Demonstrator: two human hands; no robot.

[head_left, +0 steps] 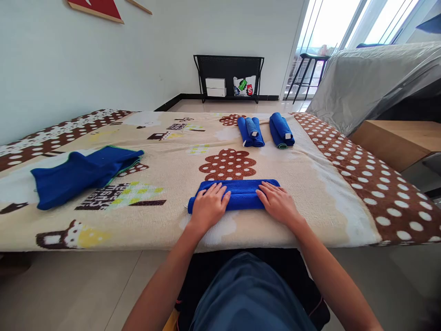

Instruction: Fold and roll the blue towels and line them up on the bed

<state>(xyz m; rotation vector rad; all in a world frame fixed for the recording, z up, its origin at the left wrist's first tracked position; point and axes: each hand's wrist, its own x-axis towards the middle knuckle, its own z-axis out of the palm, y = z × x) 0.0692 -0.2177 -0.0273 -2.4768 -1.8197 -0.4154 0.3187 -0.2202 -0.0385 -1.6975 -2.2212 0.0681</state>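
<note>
A blue towel [243,200] lies near the bed's front edge, folded into a long strip with its near side rolled up. My left hand [210,206] rests on the left part of this roll, fingers stretched forward over it and the thumb apart. On its right part lies my right hand [278,201], palm down, with fingers also extended. Both hands press on top of the cloth rather than wrapping around it. Farther back are two rolled blue towels, one [251,132] with a smaller roll on top and another [281,130] to its right. Each shows a white tag.
A loose blue towel with green edging [82,172] lies at the left of the patterned blanket [179,184]. Beyond the bed stands a black rack [229,69] holding white boxes. To the right are a wooden box [396,140], a grey-covered object [372,78] and a stool [310,62].
</note>
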